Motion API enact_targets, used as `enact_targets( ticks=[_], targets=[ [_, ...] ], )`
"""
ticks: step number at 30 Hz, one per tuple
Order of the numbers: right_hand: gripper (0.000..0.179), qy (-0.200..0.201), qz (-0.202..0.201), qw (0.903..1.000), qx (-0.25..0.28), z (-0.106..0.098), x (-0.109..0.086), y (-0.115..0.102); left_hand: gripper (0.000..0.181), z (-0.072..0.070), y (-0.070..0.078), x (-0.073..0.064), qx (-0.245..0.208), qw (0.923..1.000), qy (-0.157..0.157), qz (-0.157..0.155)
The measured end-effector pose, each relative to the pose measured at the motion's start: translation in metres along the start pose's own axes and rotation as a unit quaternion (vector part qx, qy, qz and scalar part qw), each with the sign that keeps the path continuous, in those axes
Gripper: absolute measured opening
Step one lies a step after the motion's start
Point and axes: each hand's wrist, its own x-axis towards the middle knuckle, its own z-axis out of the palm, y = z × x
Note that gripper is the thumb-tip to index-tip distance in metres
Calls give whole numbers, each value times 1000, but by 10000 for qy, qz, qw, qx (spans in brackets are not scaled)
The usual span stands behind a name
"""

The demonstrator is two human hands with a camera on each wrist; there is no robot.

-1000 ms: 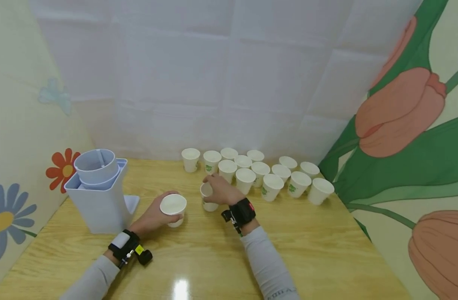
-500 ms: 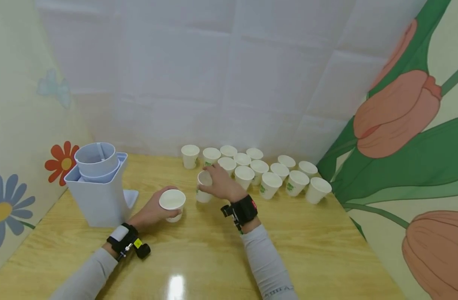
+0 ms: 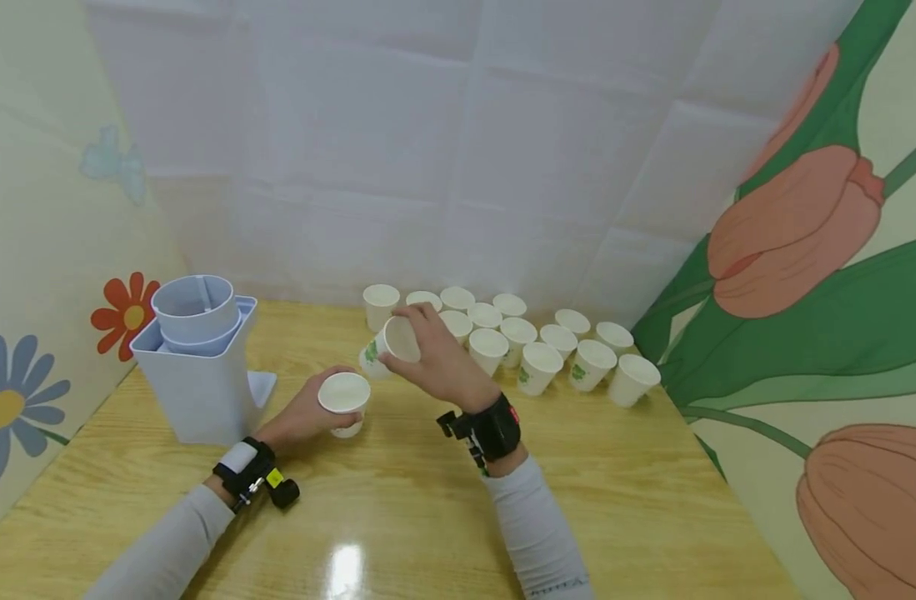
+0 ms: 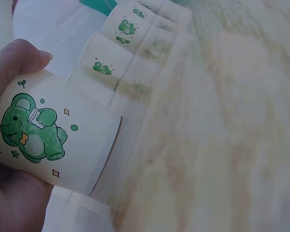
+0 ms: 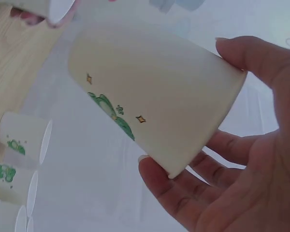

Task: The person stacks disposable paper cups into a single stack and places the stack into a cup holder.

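Observation:
My left hand (image 3: 307,412) grips a white paper cup (image 3: 344,393) round its side, mouth up, low over the wooden table. In the left wrist view that paper cup (image 4: 53,130) shows a green bear print. Up and to the right of it, my right hand (image 3: 442,358) holds a second paper cup (image 3: 386,346) near its rim, thumb on one side and fingers on the other. This cup is raised and tilted, its mouth turned toward the palm and its base pointing left. The right wrist view shows the cup (image 5: 154,92) from the side, green print partly visible.
Several white paper cups (image 3: 540,367) stand upright in rows at the back right of the wooden table (image 3: 427,517). A pale blue square container (image 3: 195,400) with a round tub (image 3: 195,308) in it stands at left. A white sheet (image 3: 458,150) hangs behind.
My right hand has raised its cup off the table and moved it up and slightly left, tipping it over. The left hand keeps its cup in nearly the same place.

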Motion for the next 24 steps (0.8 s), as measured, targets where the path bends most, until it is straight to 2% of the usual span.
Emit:
enact_targets(
  ticks=[5,15,24],
  targets=[
    [61,-17,-391,9991,162,9,2,-8,65,0,0,0,-68,9999,-73,79],
    [61,-541,-359,9976,235,24,8,-12,67,0,-3,2,-27,9997,-132,222],
    [63,-687,-541,9961,85,34,9,-14,66,-1,0,1,4,9992,-138,362]
  ],
)
